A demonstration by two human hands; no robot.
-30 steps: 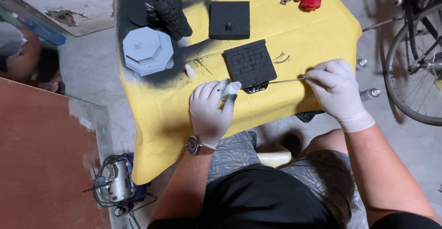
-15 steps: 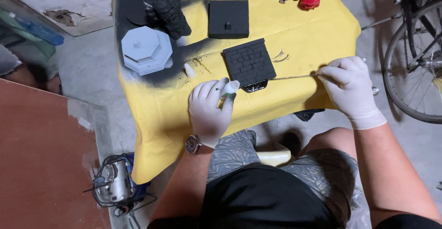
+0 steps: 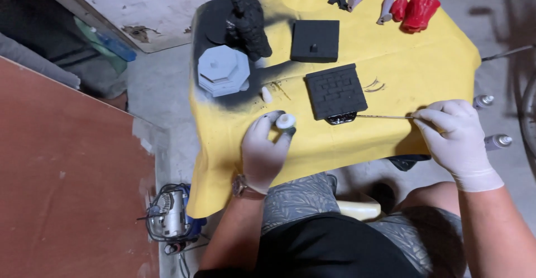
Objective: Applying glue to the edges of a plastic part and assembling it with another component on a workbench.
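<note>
Both of my hands wear pale gloves over a yellow-covered table point(image 3: 363, 144). My left hand point(image 3: 265, 149) pinches a small white round cap point(image 3: 285, 121) between thumb and fingers, near the table's front edge. My right hand point(image 3: 455, 138) grips a thin stick point(image 3: 382, 116) whose far end touches a small black piece point(image 3: 340, 119) lying at the front edge of a black brick-patterned slab point(image 3: 335, 89).
On the table also stand a grey octagonal stepped base point(image 3: 223, 70), a black figure point(image 3: 249, 24), a black square block point(image 3: 315, 40) and red parts point(image 3: 416, 11). Spray cans point(image 3: 491, 141) lie on the floor at the right. A power tool point(image 3: 170, 219) sits on the floor at the left.
The camera has moved closer to the table. My left hand has turned the small white cap so its round face shows. My right hand still holds the stick against the black piece.
</note>
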